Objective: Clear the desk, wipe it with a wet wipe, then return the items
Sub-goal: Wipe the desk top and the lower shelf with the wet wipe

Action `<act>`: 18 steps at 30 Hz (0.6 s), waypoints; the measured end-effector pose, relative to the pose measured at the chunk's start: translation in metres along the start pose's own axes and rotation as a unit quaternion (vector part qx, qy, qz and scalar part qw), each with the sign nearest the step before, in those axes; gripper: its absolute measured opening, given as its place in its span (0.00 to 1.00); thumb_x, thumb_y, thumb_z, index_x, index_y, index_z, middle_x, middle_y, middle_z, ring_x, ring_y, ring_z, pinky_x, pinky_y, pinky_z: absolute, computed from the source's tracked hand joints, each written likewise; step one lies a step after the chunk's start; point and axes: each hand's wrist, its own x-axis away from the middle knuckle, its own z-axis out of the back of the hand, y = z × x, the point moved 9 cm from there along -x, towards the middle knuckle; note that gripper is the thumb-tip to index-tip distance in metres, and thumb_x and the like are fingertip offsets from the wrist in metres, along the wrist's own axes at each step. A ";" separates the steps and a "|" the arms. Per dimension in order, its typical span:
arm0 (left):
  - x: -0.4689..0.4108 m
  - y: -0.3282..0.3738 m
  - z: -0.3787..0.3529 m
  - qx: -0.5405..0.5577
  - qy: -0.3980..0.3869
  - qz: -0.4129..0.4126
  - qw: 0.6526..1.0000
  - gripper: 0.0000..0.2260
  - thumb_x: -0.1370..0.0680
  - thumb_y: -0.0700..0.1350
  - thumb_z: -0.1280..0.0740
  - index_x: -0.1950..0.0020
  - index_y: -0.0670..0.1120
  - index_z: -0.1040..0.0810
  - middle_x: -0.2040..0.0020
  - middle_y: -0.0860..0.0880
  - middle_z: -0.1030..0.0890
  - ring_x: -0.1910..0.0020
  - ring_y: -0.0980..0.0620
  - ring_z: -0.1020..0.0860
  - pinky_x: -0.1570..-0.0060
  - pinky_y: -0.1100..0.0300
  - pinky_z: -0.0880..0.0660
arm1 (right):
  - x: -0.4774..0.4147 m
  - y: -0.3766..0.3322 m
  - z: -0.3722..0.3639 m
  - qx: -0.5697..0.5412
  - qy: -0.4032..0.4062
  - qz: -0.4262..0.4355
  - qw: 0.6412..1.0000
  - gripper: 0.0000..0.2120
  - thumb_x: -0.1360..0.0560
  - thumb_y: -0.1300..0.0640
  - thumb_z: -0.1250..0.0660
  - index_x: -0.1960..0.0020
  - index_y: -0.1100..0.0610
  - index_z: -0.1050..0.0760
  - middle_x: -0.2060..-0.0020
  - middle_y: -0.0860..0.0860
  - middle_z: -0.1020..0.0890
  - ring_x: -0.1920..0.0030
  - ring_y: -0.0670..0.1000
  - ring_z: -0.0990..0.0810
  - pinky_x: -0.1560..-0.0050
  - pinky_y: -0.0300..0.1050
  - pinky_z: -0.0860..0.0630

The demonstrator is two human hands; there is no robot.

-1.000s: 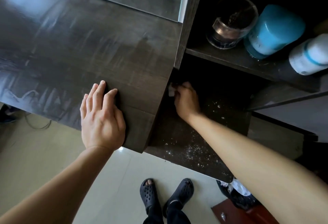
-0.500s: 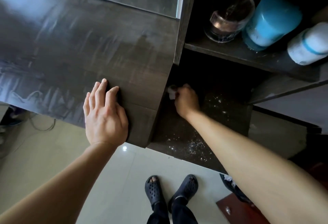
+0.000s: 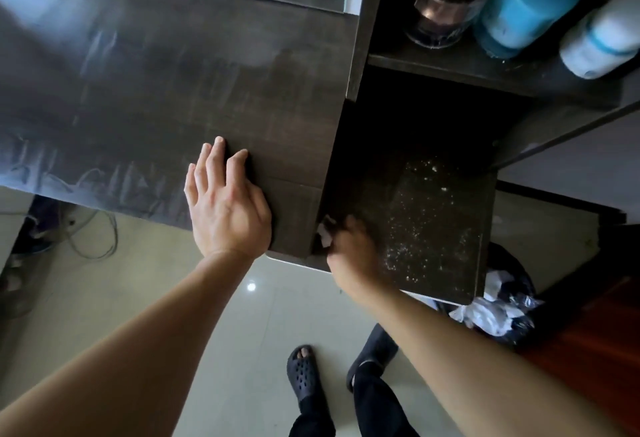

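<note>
The wet wipe [image 3: 325, 236], seemingly gripped by the right hand [image 3: 353, 246], has been drawn forward; the left hand [image 3: 227, 210] is laid flat, fingers straight, on the streaked desk [image 3: 145, 90].

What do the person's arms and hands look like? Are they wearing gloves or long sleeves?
No gloves and no long sleeves. The left arm and the right arm are bare as far as the picture shows. The left hand has no ring, watch or bracelet. The right hand is blurry, so a ring cannot be ruled out, but its wrist looks bare.
</note>
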 end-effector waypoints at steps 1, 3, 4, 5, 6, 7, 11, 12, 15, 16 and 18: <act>-0.001 0.000 -0.001 0.002 -0.002 0.001 1.000 0.17 0.25 0.41 0.43 0.37 0.42 0.27 0.28 0.41 0.32 0.28 0.41 0.38 0.28 0.45 0.44 | 0.010 -0.006 -0.005 -0.013 0.013 -0.002 1.000 0.21 0.33 0.63 0.45 0.46 0.56 0.21 0.56 0.58 0.23 0.55 0.61 0.24 0.61 0.45 0.24; -0.001 -0.001 -0.001 0.002 -0.007 0.002 1.000 0.17 0.25 0.40 0.43 0.37 0.42 0.27 0.28 0.41 0.33 0.27 0.42 0.39 0.28 0.45 0.45 | 0.043 -0.018 -0.019 -0.039 0.011 0.031 0.999 0.20 0.33 0.64 0.46 0.47 0.57 0.22 0.60 0.55 0.25 0.60 0.58 0.24 0.65 0.43 0.27; -0.001 -0.002 -0.002 0.003 -0.009 0.003 1.000 0.17 0.25 0.40 0.43 0.37 0.42 0.27 0.28 0.41 0.33 0.27 0.42 0.39 0.28 0.45 0.45 | 0.058 -0.020 -0.031 -0.063 -0.036 0.038 0.997 0.17 0.30 0.65 0.44 0.48 0.54 0.22 0.60 0.53 0.28 0.58 0.55 0.26 0.64 0.43 0.31; 0.000 -0.002 -0.002 0.004 -0.011 0.003 1.000 0.17 0.24 0.40 0.43 0.37 0.42 0.27 0.28 0.41 0.34 0.27 0.42 0.40 0.28 0.45 0.46 | 0.071 -0.022 -0.041 -0.078 -0.083 0.055 0.992 0.16 0.28 0.65 0.42 0.48 0.51 0.22 0.59 0.50 0.31 0.56 0.54 0.28 0.63 0.42 0.35; 0.000 -0.002 -0.002 0.005 -0.013 0.002 1.000 0.17 0.24 0.40 0.43 0.37 0.42 0.27 0.28 0.41 0.34 0.27 0.42 0.40 0.28 0.45 0.46 | 0.082 -0.023 -0.044 -0.089 -0.117 0.070 0.987 0.15 0.27 0.65 0.40 0.47 0.49 0.22 0.58 0.48 0.33 0.53 0.53 0.28 0.61 0.41 0.37; 0.001 -0.001 -0.002 0.007 -0.014 0.000 1.000 0.17 0.24 0.40 0.43 0.37 0.42 0.27 0.28 0.41 0.34 0.27 0.42 0.40 0.28 0.45 0.46 | 0.087 -0.021 -0.042 -0.094 -0.118 0.069 0.986 0.15 0.26 0.64 0.40 0.47 0.48 0.22 0.58 0.48 0.33 0.52 0.53 0.27 0.60 0.40 0.37; 0.000 -0.002 -0.001 0.012 -0.013 -0.002 1.000 0.18 0.25 0.42 0.44 0.37 0.42 0.27 0.28 0.41 0.34 0.27 0.42 0.40 0.28 0.45 0.46 | 0.049 -0.001 0.027 -0.147 0.030 -0.007 0.989 0.13 0.27 0.62 0.39 0.51 0.50 0.18 0.58 0.51 0.23 0.60 0.52 0.23 0.59 0.38 0.35; 0.000 -0.002 -0.001 0.014 -0.014 -0.004 1.000 0.18 0.25 0.43 0.45 0.36 0.42 0.27 0.27 0.41 0.34 0.27 0.42 0.40 0.27 0.45 0.46 | 0.031 0.011 0.047 -0.158 0.074 -0.023 0.984 0.12 0.28 0.63 0.38 0.54 0.51 0.17 0.59 0.50 0.24 0.61 0.51 0.25 0.60 0.37 0.36; 0.000 -0.001 -0.001 0.015 -0.010 -0.006 1.000 0.19 0.25 0.43 0.45 0.36 0.42 0.27 0.28 0.41 0.34 0.27 0.42 0.40 0.28 0.45 0.45 | -0.038 0.050 0.095 -0.149 0.142 -0.087 0.975 0.10 0.25 0.58 0.38 0.48 0.53 0.20 0.53 0.54 0.23 0.54 0.54 0.24 0.55 0.40 0.33; 0.000 -0.002 -0.001 0.015 -0.005 -0.006 1.000 0.18 0.25 0.43 0.44 0.36 0.42 0.27 0.28 0.41 0.33 0.27 0.42 0.39 0.28 0.44 0.45 | -0.063 0.062 0.107 -0.143 0.166 -0.105 0.970 0.13 0.25 0.53 0.41 0.46 0.54 0.21 0.51 0.55 0.22 0.49 0.56 0.23 0.53 0.41 0.31; 0.000 -0.002 -0.002 0.016 0.004 -0.007 1.000 0.18 0.25 0.42 0.44 0.37 0.42 0.27 0.28 0.41 0.33 0.27 0.42 0.39 0.29 0.44 0.44 | -0.111 0.076 0.125 -0.127 0.184 -0.126 0.966 0.23 0.27 0.44 0.47 0.43 0.55 0.22 0.47 0.56 0.20 0.44 0.57 0.23 0.46 0.44 0.27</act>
